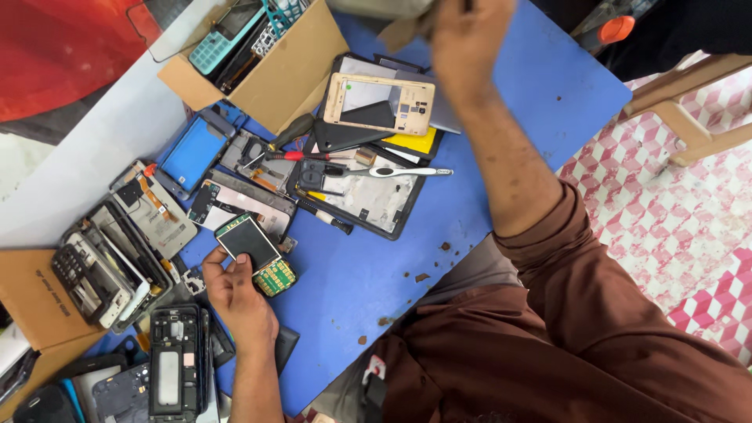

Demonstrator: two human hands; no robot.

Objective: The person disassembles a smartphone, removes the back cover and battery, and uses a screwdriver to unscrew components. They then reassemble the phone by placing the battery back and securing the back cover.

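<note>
My left hand [235, 296] rests on the blue table [368, 274] and grips a small bare phone board [252, 251] with a dark screen and a green keypad part. The thumb presses on its near edge. My right hand [464, 37] reaches far across the table to the top edge of the view. Its fingers are closed around a beige-grey object [381, 8] that is mostly cut off, so I cannot tell what it is. A brown sleeve covers that arm from the elbow.
An open cardboard box [286, 74] of old phones stands at the back. Phone frames, screens, a gold back cover [380, 102], a red-handled screwdriver [301, 155] and a white tool [411, 171] lie around a black tray [368, 200]. More stripped phones [102, 274] are piled at the left.
</note>
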